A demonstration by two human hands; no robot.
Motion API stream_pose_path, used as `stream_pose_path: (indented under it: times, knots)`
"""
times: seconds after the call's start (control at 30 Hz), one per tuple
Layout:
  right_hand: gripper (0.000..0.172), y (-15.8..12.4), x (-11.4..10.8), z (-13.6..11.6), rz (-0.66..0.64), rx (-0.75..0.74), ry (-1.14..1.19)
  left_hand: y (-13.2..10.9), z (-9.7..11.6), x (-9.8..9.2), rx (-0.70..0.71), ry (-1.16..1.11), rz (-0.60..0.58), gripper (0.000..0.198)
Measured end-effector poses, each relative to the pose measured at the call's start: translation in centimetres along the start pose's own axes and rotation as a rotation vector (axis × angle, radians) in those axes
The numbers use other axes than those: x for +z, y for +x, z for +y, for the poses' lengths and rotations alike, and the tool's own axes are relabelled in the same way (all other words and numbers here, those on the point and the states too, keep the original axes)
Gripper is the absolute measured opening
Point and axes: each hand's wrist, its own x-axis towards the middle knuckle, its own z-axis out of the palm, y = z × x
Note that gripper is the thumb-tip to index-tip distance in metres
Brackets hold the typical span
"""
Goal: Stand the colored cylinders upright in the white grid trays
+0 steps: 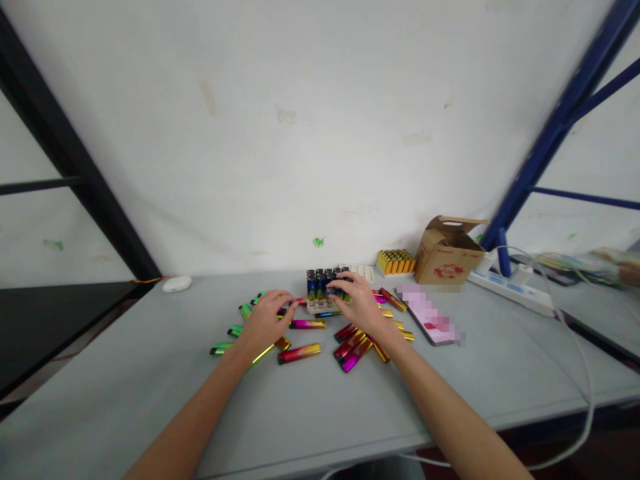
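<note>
My right hand (357, 303) reaches over a pale tray (314, 308) with holes, its thumb and fingers closed around a dark blue lighter (331, 291) at the tray's front. Several blue lighters (311, 287) with black tops stand upright in that tray. To the left, my left hand (269, 319) hovers low over the scattered lighters, fingers curved and apart from the thumb. A red lighter (301, 301) lies right by its fingertips, partly hidden. Green lighters (221, 349) lie to that hand's left. A magenta-and-gold lighter (307, 325) and a red-and-gold lighter (300, 353) lie between the hands.
Red and gold lighters (354, 347) lie below my right wrist. Behind stand another white tray (363, 272) and a block of upright yellow lighters (397, 262). An opened cardboard box (445, 257), a phone (430, 317), a power strip (515, 290) and a white case (177, 285) are on the table.
</note>
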Motion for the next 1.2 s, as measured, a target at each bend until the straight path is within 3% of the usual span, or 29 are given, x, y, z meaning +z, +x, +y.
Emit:
stream_pose_path:
  times: [0.2, 0.3, 0.43, 1.0, 1.2]
  knots:
    - [0.025, -0.1, -0.2, 0.7, -0.05, -0.052, -0.045, -0.1, -0.2, 0.1, -0.003, 0.019, 0.0, 0.027]
    - [0.023, 0.0, -0.5, 0.7, -0.016, -0.067, -0.098, -0.1, -0.3, 0.2, -0.011, 0.02, -0.01, 0.027]
    - [0.022, 0.0, -0.7, 0.9, 0.04, -0.064, -0.126, 0.0, -0.3, 0.3, -0.011, 0.019, -0.014, 0.028]
    - [0.028, 0.0, -0.6, 1.0, 0.036, 0.003, -0.159, 0.0, 0.0, 0.3, -0.036, 0.007, -0.032, 0.025]
    - [0.052, -0.3, -1.9, 2.1, 0.057, 0.051, -0.074, -0.2, -0.1, 0.6, -0.062, 0.015, -0.041, 0.031]
